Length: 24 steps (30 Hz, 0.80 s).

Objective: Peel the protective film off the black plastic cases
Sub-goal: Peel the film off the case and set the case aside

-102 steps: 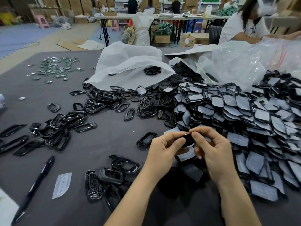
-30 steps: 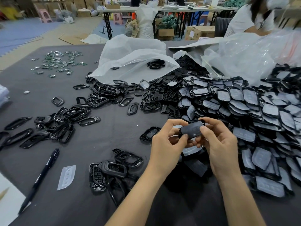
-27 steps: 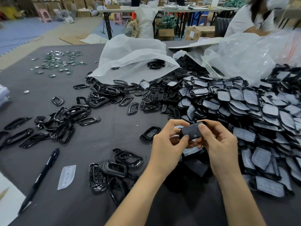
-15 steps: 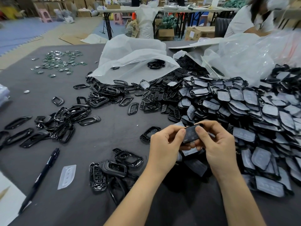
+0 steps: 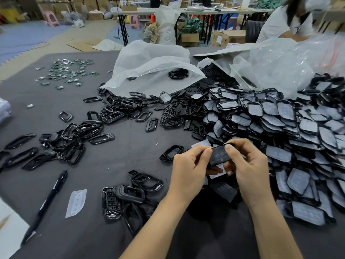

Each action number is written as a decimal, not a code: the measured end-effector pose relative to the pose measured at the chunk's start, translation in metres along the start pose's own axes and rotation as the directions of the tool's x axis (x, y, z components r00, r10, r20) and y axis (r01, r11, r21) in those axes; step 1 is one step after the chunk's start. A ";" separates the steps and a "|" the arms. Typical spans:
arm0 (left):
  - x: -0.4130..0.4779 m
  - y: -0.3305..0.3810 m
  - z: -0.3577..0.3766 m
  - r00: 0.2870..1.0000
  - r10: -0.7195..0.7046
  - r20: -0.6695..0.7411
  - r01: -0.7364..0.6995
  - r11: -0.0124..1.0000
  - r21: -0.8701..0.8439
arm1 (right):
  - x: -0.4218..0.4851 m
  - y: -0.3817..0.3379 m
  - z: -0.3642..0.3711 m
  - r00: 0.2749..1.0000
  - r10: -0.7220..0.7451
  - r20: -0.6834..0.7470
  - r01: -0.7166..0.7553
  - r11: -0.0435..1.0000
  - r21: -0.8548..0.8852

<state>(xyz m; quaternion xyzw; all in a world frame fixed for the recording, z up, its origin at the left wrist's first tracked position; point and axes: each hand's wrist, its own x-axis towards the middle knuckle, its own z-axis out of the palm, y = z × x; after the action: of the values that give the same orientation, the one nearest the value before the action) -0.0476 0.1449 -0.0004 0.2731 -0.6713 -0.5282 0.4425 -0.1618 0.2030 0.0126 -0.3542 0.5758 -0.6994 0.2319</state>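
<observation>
Both hands hold one black key-fob case [image 5: 222, 146] just above the grey worktop [image 5: 130, 157], at the near edge of the big heap of film-covered cases [image 5: 280, 128], so the next piece is close at hand. The left hand [image 5: 188, 171] pinches the case's left end between thumb and forefinger, probably feeling for a corner of the protective film [image 5: 217, 156]. The film looks to be on, since the face reads dull grey with three button dimples. The right hand [image 5: 248, 171] grips the other end, thumb across the top face and fingers curled beneath, bracing the case against the coming pull. Compared with a second ago, the case sits a little lower and flatter between the hands, and the left thumb, then clear of the end, has closed onto it. The heap, the loose peeled film sheet [image 5: 76, 202] and the pen [image 5: 47, 204] at the left lie as they did.
</observation>
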 end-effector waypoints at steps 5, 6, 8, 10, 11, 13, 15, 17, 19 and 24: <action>0.000 0.002 -0.001 0.997 0.046 -0.054 -0.043 0.997 0.058 | -0.001 -0.002 0.001 1.000 -0.003 0.024 0.005 0.999 -0.051; 0.000 0.003 -0.001 0.999 0.022 -0.044 -0.021 0.999 0.041 | -0.001 -0.002 0.001 1.000 0.001 0.027 0.000 0.999 -0.052; 0.001 0.001 -0.001 1.000 -0.003 -0.031 0.004 0.999 0.039 | -0.002 -0.003 0.000 0.999 0.009 0.039 -0.007 0.999 -0.049; 0.001 0.002 -0.002 0.999 0.020 -0.038 -0.016 0.996 0.092 | -0.002 -0.004 0.000 0.998 0.014 0.054 -0.012 0.999 -0.045; 0.002 0.004 -0.002 0.999 0.023 -0.033 -0.020 0.996 0.092 | -0.002 -0.004 0.000 0.998 0.017 0.061 -0.015 0.999 -0.043; 0.001 0.007 -0.003 1.000 -0.001 -0.018 0.002 1.000 0.027 | -0.002 -0.004 0.000 0.997 0.017 0.074 -0.014 0.999 -0.047; 0.001 0.006 -0.002 0.999 -0.042 -0.008 0.042 0.999 -0.035 | -0.001 -0.003 0.000 0.996 0.015 0.085 -0.010 0.998 -0.057; 0.001 0.006 -0.001 0.998 -0.059 -0.013 0.058 0.996 -0.063 | -0.001 -0.003 0.000 0.996 0.014 0.093 -0.008 0.998 -0.063; 0.001 0.005 -0.001 0.999 -0.028 -0.036 0.028 1.000 -0.005 | -0.001 -0.002 0.000 0.994 0.010 0.105 -0.003 0.998 -0.069; 0.001 0.002 -0.002 0.997 -0.080 -0.007 0.080 0.994 0.071 | -0.001 -0.003 0.000 0.988 -0.002 0.157 0.018 0.995 -0.097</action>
<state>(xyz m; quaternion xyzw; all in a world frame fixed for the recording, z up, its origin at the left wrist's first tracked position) -0.0461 0.1437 0.0016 0.3166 -0.6771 -0.5207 0.4125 -0.1608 0.2047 0.0150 -0.4221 0.5877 -0.6413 0.2553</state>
